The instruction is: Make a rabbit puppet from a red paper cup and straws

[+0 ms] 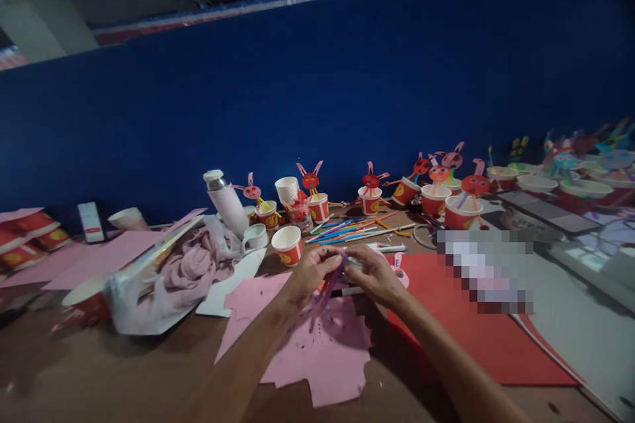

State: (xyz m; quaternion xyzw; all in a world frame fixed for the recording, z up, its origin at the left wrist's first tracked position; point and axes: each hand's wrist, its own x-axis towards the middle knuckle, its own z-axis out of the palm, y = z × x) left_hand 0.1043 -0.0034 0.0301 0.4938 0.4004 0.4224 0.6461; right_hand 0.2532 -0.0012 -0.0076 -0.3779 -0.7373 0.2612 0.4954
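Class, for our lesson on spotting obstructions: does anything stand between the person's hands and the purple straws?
Nothing visible does. The left hand grips the purple straws and the right hand touches their upper end, above the pink paper. The nearest red cup stands apart, beyond the hands.

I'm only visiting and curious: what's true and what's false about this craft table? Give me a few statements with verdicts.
1. The left hand grips thin purple straws, and the right hand meets it above a pink paper sheet. True.
2. The wall behind the table is green. False: it is a dark blue wall.
3. Red paper cups with paper bunny figures stand in a row along that wall. True.
4. The white flask with a silver neck lies on the red paper sheet. False: it leans upright, far left of that sheet.
5. The red-and-white paper cup nearest the hands holds a bunny. False: nothing sticks out of it.
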